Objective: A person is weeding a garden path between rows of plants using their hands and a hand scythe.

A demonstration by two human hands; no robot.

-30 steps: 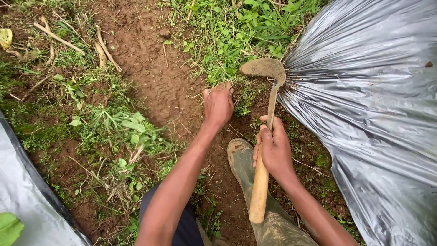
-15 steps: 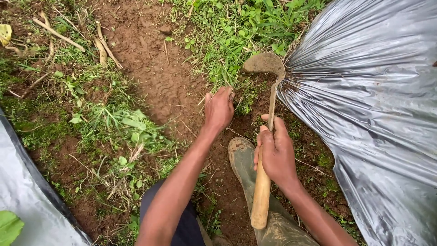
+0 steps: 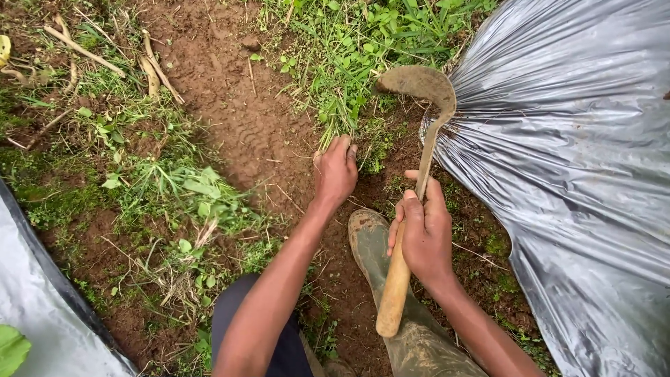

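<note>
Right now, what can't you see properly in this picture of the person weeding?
All in the head view:
- Roots of the grass tuft: the left hand and soil cover its base.
- Middle of the hoe handle: wrapped by the right hand.
- Ground under the silver plastic sheet: covered.
- Muddy boot: its top runs behind the right arm and off the bottom edge.

Left hand (image 3: pixel 336 173) grasps weeds (image 3: pixel 342 105); right hand (image 3: pixel 424 234) holds hoe (image 3: pixel 412 181).
</note>
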